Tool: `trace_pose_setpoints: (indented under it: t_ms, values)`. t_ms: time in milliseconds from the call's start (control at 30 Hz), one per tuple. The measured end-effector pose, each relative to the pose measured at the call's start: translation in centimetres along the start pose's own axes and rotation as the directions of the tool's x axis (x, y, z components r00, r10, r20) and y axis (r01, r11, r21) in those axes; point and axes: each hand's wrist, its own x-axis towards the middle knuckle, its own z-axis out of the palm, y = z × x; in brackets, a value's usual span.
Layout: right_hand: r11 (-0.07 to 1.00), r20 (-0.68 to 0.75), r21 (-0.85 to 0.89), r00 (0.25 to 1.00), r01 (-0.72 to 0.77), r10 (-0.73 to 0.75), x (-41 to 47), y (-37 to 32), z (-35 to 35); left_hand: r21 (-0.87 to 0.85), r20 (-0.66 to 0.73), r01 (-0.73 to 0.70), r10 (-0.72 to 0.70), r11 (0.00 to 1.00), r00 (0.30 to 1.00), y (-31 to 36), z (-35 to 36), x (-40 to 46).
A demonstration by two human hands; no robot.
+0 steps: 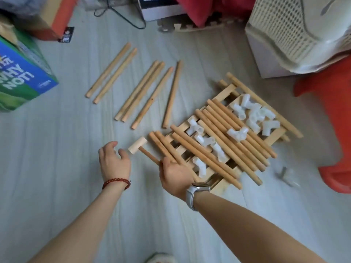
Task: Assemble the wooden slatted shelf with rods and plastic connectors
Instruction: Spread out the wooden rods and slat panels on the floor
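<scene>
A stack of wooden slatted panels (227, 91) lies on the floor at the right. Several wooden rods (228, 143) and white plastic connectors (253, 116) are piled on it. More rods (144, 92) lie loose on the floor to its left, in pairs and singly. A small wooden mallet (137, 145) rests beside the stack's near corner. My right hand (175, 176) is closed around the end of the mallet's handle, next to two rod ends. My left hand (114, 162) hovers just left of the mallet head, fingers apart and empty.
A blue and green box (20, 76) stands at the left. At the upper right there is a white perforated basket (294, 31), with a red plastic stool (332, 130) in front of it. One blurred connector (286, 176) lies on the floor by the stool. Foam mat pieces (190, 25) lie at the back.
</scene>
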Motion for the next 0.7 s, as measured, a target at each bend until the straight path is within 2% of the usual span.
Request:
trace_pose_setpoints:
  t_ms: [67,167,233,367,433,500,533,600,667,700]
  values:
    - [0.998,0.049,-0.023,0.997,0.063,-0.062,1.1,-1.0,3.0,0.042,0.022,0.014,-0.015,0.999,1.0,-3.6,-0.9,0.7]
    - [0.995,0.091,-0.087,0.995,0.057,-0.049,2.1,-2.3,7.1,0.097,0.085,-0.001,-0.007,0.995,0.996,-7.8,-2.0,0.4]
    - [0.988,0.126,-0.151,0.992,0.032,-0.012,2.4,-2.7,8.8,0.133,0.125,-0.012,-0.005,0.991,0.992,-9.4,-2.3,-0.1]
    - [0.979,0.192,-0.17,0.978,0.11,-0.076,1.9,-3.1,9.1,0.188,0.105,-0.001,-0.019,0.982,0.994,-10.2,-2.1,-0.8]
    - [0.978,0.134,-0.113,0.978,0.175,-0.159,1.4,-2.2,7.2,0.159,0.088,-0.024,0.01,0.987,0.996,-8.9,-1.2,-0.8]
    - [0.954,-0.017,-0.081,0.957,0.288,-0.29,1.0,-0.8,4.3,0.142,0.112,-0.092,0.076,0.986,0.991,-7.1,-0.2,-0.8]
    - [0.94,-0.127,-0.135,0.935,0.314,-0.331,0.7,0.5,2.6,0.125,0.138,-0.152,0.135,0.98,0.981,-5.9,0.6,-1.0]
    - [0.938,-0.271,-0.273,0.918,0.214,-0.289,0.4,3.1,-0.3,0.098,0.205,-0.266,0.243,0.959,0.948,-3.8,2.1,-1.7]
    - [0.922,-0.266,-0.383,0.963,-0.058,-0.05,0.1,5.9,-3.0,0.085,0.291,-0.408,0.369,0.909,0.883,-1.9,3.6,-2.7]
    - [0.895,-0.293,-0.406,0.954,-0.188,0.068,-0.1,7.5,-4.3,0.084,0.337,-0.471,0.42,0.878,0.843,-1.0,4.3,-3.3]
